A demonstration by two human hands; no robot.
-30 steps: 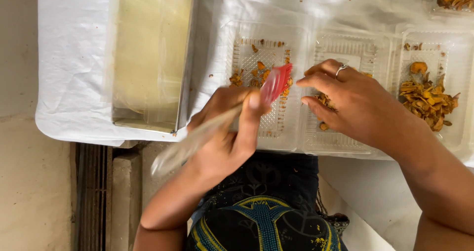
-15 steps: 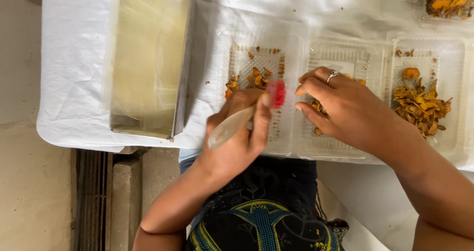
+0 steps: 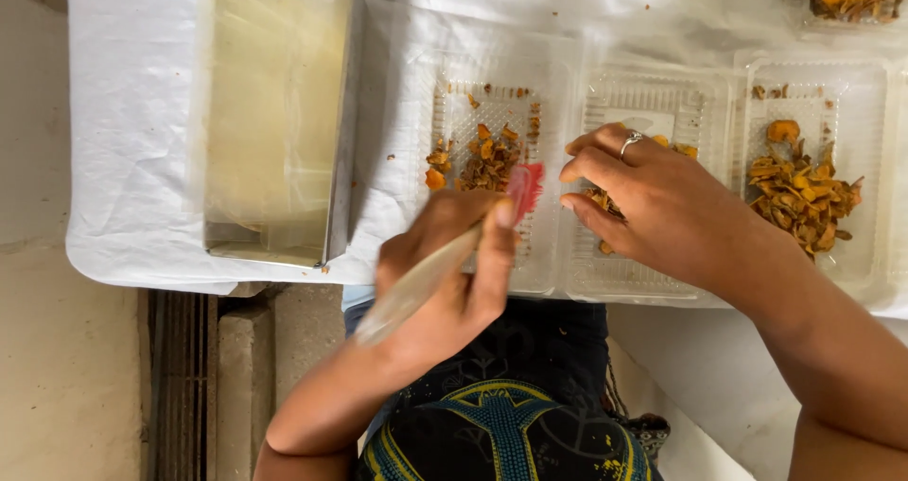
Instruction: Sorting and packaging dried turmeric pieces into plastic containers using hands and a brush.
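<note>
The white sheet [image 3: 132, 159] covering the worktop ends in a near edge that runs just under my hands, and past it the bare floor drops away on my left; the row of trays sits close to that edge, with little spare room between them. To the left, a tall clear-walled box [image 3: 270, 122] stands just beside the trays, its metal side hemming in that flank. The trays are thin clear plastic, ribbed on the bottom and rounded at the corners. The left tray [image 3: 454, 93] holds a thin scatter of dry, crinkled orange-brown pieces [image 3: 482, 155]; the middle tray [image 3: 662, 93] is mostly hidden under my right hand; the right tray [image 3: 851, 93] carries a fuller heap [image 3: 799, 188] of the same curled flakes. My left hand [image 3: 445, 273] is closed around the pale handle of a brush [image 3: 435, 268], thumb pressed along it, and the red bristles [image 3: 525, 186] poke out above my fingers, over the left tray's near right part, just beside the scattered pieces. My right hand [image 3: 662, 207], ring on one finger, rests in the middle tray with the fingers curled loosely down on a few orange flakes; I cannot tell whether they pinch any.
</note>
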